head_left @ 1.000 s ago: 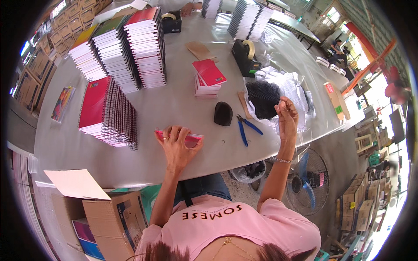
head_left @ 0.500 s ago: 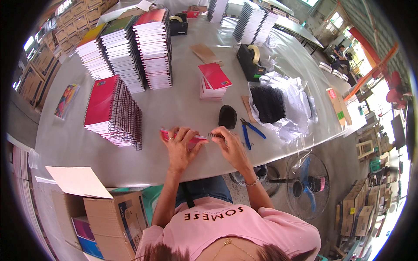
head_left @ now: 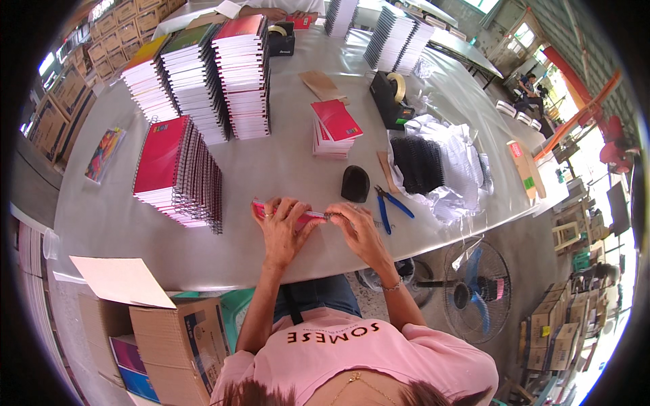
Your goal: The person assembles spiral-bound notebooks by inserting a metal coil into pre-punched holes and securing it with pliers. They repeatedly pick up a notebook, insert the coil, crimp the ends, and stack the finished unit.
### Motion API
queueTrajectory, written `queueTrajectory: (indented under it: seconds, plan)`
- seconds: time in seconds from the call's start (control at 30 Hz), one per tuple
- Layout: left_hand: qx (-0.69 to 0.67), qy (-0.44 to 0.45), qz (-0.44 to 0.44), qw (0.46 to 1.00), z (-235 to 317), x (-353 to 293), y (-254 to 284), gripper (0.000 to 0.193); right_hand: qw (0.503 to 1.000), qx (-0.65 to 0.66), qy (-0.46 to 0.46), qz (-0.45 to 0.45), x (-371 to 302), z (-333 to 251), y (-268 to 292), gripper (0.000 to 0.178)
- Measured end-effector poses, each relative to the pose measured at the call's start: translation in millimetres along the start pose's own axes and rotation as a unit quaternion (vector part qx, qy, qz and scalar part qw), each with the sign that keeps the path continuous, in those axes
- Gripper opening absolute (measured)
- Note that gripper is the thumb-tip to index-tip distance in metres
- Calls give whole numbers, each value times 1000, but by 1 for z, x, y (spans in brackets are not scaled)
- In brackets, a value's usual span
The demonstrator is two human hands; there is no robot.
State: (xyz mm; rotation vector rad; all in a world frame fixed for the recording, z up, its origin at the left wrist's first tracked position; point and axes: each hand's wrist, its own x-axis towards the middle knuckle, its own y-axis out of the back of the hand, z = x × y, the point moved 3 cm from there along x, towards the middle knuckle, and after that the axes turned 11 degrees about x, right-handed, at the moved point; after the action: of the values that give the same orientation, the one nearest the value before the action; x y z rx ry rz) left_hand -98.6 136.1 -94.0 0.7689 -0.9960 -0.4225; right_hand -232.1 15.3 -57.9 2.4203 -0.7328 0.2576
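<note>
A red-covered notebook (head_left: 258, 210) stands edge-up on the grey table, gripped by my left hand (head_left: 281, 230), whose fingers cover much of it. My right hand (head_left: 360, 233) pinches a dark spiral binding coil (head_left: 334, 216) at the notebook's right end. Fingers hide how far the coil runs into the holes. Beyond my right hand sit a rounded black object (head_left: 355, 183) and blue-handled cutting pliers (head_left: 395, 201). A loose coil lies partly visible beside the pliers. Black coils (head_left: 418, 166) fill an opened white plastic bag (head_left: 457, 139) farther right.
Coil-bound red notebooks (head_left: 159, 159) are stacked at left, with taller notebook stacks (head_left: 240, 81) behind. A small red pile (head_left: 335, 125) and a tape dispenser (head_left: 389, 101) stand ahead. An open carton (head_left: 172, 338) and a fan (head_left: 477, 291) flank me. Another person's hands (head_left: 274, 13) show across the table.
My right hand has shifted slightly left, bringing the coil closer against the notebook's end. The left hand keeps its grip. Across the table, the other person's hands show more.
</note>
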Motion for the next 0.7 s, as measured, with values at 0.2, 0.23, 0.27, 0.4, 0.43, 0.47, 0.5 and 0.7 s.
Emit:
queueTrajectory:
  seconds: [0.2, 0.23, 0.27, 0.4, 0.43, 0.47, 0.5, 0.7]
  plan:
    - [15, -1, 1, 1000, 1, 1, 0, 35, 995, 72, -62, -6, 0, 9, -3, 14]
    - [12, 0, 2, 1000, 0, 2, 0, 36, 990, 105, -98, -8, 1, 11, -4, 15]
    - [15, 0, 0, 1000, 0, 1, 0, 35, 992, 98, -75, -6, 2, 9, -4, 12]
    - [19, 0, -5, 1000, -1, 0, -2, 36, 996, 93, -8, -13, 5, 6, -2, 9]
    - [17, 0, -7, 1000, -1, -1, -3, 36, 995, 99, 0, -19, 4, 5, -1, 9]
    - [15, -1, -7, 1000, -1, 0, -3, 36, 997, 77, 11, -23, 5, 3, 0, 10]
    - [12, -1, -6, 1000, -1, 0, -2, 36, 998, 54, 23, -27, 6, 0, 2, 11]
    - [10, 2, -11, 1000, 0, -1, -2, 34, 997, 64, -18, -36, 5, 0, 2, 18]
